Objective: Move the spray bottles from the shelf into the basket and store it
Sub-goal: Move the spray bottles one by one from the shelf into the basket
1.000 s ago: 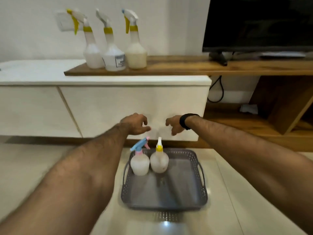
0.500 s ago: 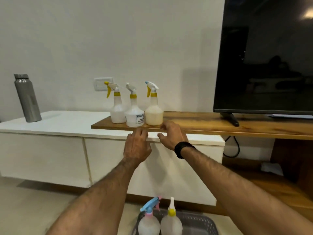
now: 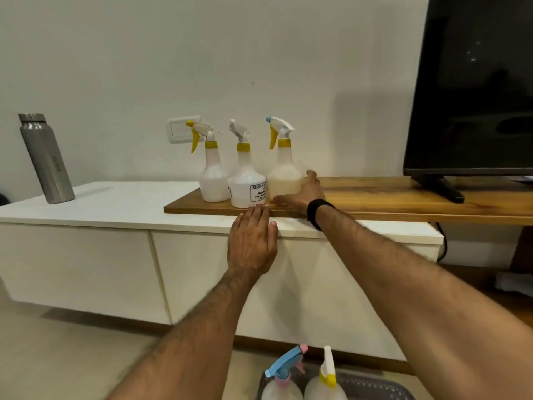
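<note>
Three translucent spray bottles stand close together on the wooden shelf (image 3: 375, 209): a left one (image 3: 212, 176), a labelled middle one (image 3: 245, 184) and a right one (image 3: 284, 174) with a yellow trigger. My right hand (image 3: 307, 192) is cupped around the base of the right bottle, thumb across its front, fingers at its far side. My left hand (image 3: 252, 241) is flat and open, its fingertips at the shelf's front edge just below the middle bottle. On the floor below, the grey basket (image 3: 375, 385) holds a blue-and-pink-topped bottle (image 3: 284, 368) and a yellow-collared bottle (image 3: 327, 370).
The shelf lies on a long white cabinet (image 3: 115, 203). A steel flask (image 3: 46, 160) stands at its left end. A black TV (image 3: 473, 88) on its stand fills the right of the shelf. A wall socket (image 3: 178, 129) is behind the bottles.
Both hands rose from above the basket to the shelf. My right hand went from the shelf edge to around the right bottle; my left moved up to the shelf edge.
</note>
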